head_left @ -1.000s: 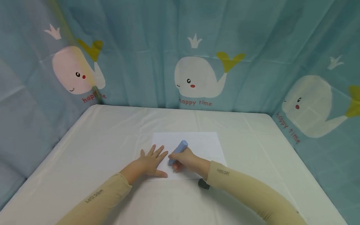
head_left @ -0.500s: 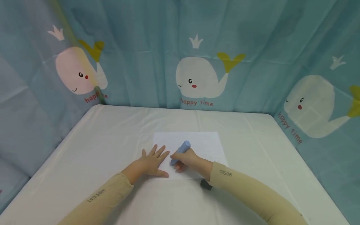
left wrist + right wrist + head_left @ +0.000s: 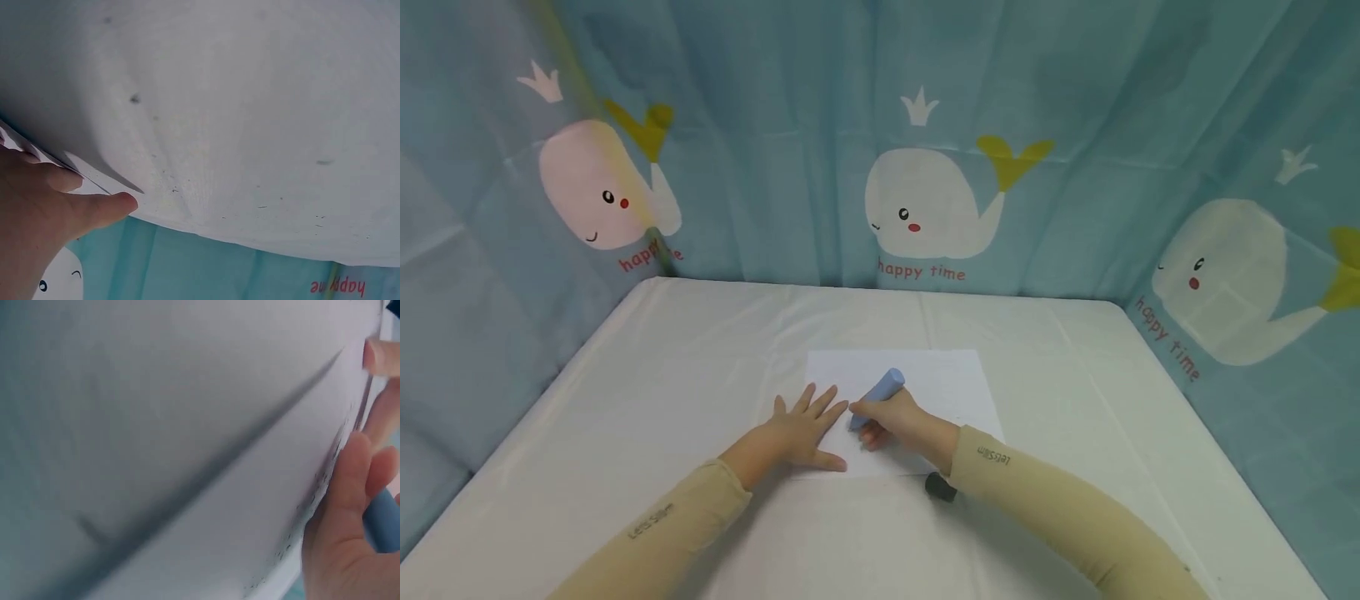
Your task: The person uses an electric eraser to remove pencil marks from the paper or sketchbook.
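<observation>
A white sheet of paper (image 3: 936, 375) lies on the table in the head view. My left hand (image 3: 801, 432) rests on its left part, palm down with fingers spread; in the left wrist view the hand (image 3: 44, 219) shows at the lower left edge. My right hand (image 3: 897, 421) grips a thick blue marker (image 3: 883, 388), slanted with its lower end down at the paper. The fingers partly cover that end. In the right wrist view the marker (image 3: 382, 522) shows behind the right hand (image 3: 344, 519). Small dark specks appear on the paper beside it.
A short dark cap-like piece (image 3: 940, 487) lies just off the paper's near edge, by the right sleeve. White cloth covers the table (image 3: 700, 350). A blue curtain (image 3: 775, 167) printed with whales stands around its back and sides.
The right hand and marker have shifted slightly away from me over the paper. My left hand stays in place on the sheet. The whole head view has swayed a little.
</observation>
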A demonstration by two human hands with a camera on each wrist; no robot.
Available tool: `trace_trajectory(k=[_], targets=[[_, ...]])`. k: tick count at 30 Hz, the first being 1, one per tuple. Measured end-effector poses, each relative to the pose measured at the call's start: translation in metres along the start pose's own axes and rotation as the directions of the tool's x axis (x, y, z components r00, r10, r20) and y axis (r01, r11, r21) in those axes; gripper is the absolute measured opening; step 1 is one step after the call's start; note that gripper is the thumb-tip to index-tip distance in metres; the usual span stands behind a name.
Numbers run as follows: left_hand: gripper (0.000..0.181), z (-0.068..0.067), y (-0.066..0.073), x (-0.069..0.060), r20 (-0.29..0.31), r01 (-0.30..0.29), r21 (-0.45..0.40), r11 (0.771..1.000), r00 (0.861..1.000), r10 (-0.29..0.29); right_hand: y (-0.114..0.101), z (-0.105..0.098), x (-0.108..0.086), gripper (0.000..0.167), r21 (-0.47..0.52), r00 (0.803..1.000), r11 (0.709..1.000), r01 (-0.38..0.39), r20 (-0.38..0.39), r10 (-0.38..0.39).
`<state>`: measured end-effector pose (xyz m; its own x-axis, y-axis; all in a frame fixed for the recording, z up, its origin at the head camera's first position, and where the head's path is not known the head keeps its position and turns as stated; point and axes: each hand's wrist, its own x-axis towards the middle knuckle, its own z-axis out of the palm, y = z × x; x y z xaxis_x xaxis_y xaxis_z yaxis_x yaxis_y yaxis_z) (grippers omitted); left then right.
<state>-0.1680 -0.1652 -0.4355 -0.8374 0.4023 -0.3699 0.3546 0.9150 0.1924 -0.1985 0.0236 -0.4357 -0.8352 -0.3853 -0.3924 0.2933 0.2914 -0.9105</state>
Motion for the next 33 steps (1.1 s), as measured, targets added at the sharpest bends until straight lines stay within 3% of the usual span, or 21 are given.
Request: trace_trajectory(k=[5, 10, 14, 21, 26, 30, 33], targets=[[0.099, 0.001, -0.002, 0.001, -0.006, -0.002, -0.002, 1.0, 1.0, 0.002, 0.001, -0.003, -0.001, 0.024, -0.041, 0.999, 0.999, -0.006, 0.041, 0.008], [0.1, 0.001, -0.002, 0.003, -0.011, -0.004, -0.003, 1.0, 1.0, 0.004, -0.004, -0.023, -0.008, 0.043, 0.052, 1.0, 0.998, -0.022, -0.017, 0.023], [0.104, 0.001, -0.001, 0.003, -0.023, 0.006, 0.007, 1.0, 1.0, -0.006, -0.011, -0.052, -0.017, 0.055, 0.116, 0.995, 0.993, -0.013, -0.093, 0.024], [0.106, 0.0, 0.002, -0.001, -0.035, -0.001, 0.008, 1.0, 0.999, 0.002, -0.008, -0.117, -0.046, 0.03, 0.217, 0.954, 0.972, 0.096, -0.298, -0.028], [0.105, -0.002, 0.003, -0.003, -0.032, -0.011, -0.026, 1.0, 0.999, 0.01, 0.007, -0.16, -0.067, 0.044, 0.305, 0.95, 0.942, 0.138, -0.31, -0.039], [0.104, 0.001, 0.002, -0.002, -0.036, -0.029, -0.05, 0.998, 0.999, 0.027, 0.021, -0.186, -0.081, 0.037, 0.401, 0.942, 0.908, 0.122, -0.334, 0.02], [0.104, 0.003, 0.001, -0.001, -0.049, -0.039, -0.051, 0.998, 0.998, 0.036, 0.031, -0.2, -0.088, 0.037, 0.388, 0.929, 0.914, 0.116, -0.369, 0.039]])
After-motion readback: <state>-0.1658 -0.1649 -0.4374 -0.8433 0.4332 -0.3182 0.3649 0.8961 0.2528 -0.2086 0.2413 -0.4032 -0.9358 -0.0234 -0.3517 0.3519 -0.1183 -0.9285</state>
